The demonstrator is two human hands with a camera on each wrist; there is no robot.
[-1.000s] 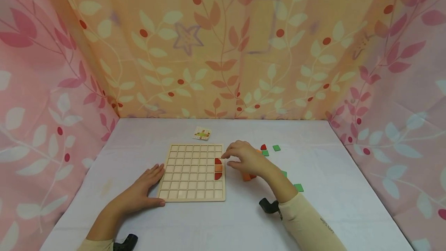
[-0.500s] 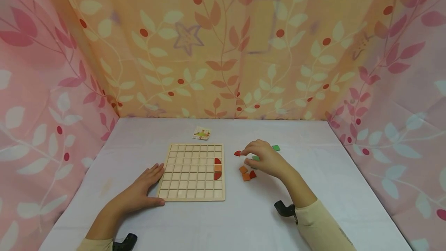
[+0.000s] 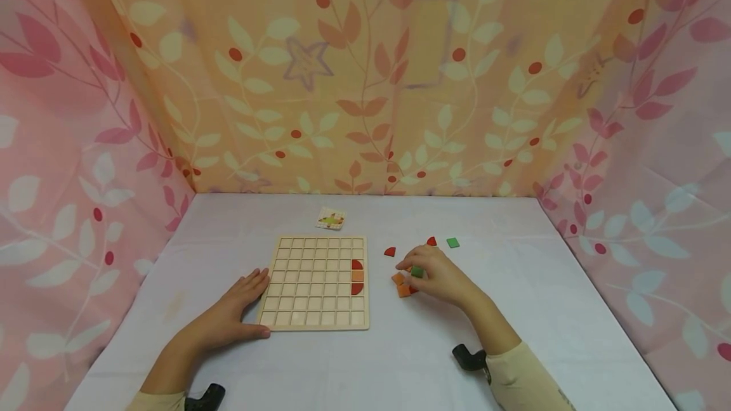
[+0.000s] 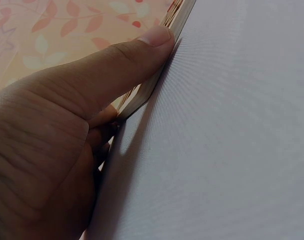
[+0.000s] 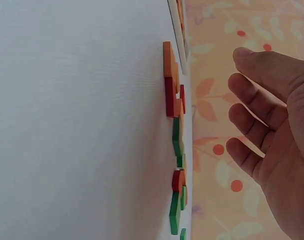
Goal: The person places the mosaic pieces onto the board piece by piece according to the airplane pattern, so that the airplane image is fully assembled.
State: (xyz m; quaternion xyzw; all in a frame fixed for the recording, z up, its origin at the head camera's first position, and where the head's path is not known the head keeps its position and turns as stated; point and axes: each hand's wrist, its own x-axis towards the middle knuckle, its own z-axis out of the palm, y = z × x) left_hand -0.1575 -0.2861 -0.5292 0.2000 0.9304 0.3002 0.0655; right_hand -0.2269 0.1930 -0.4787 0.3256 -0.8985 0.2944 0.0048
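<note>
Both hands are at work: my left hand (image 3: 237,309) lies along the left edge of the board (image 3: 314,289), thumb at its lower left corner, and my right hand (image 3: 436,274) hangs over the loose tiles right of centre, thumb and fingers loosely parted. From the right wrist it looks to hold nothing.

My right hand has just come away from beside the board's right edge to the loose tiles; the left hasn't shifted. The three set tiles look unaltered, so I judge I am between pieces, with nothing added over that stretch.

Counting: one board, in the middle of the frame below centre; in its rightmost column sit one orange square (image 3: 357,275) and two red rounded tiles (image 3: 356,288), one above it and one below. One picture card (image 3: 331,218) lies just above the board on the worktop (image 3: 320,373). Loose at right are at least three red tiles (image 3: 390,251), two orange tiles (image 3: 403,290) plainly showing and perhaps a third, and green tiles (image 3: 453,242): two seen from the head, at least four from the right wrist. My hand hides the exact totals.
</note>
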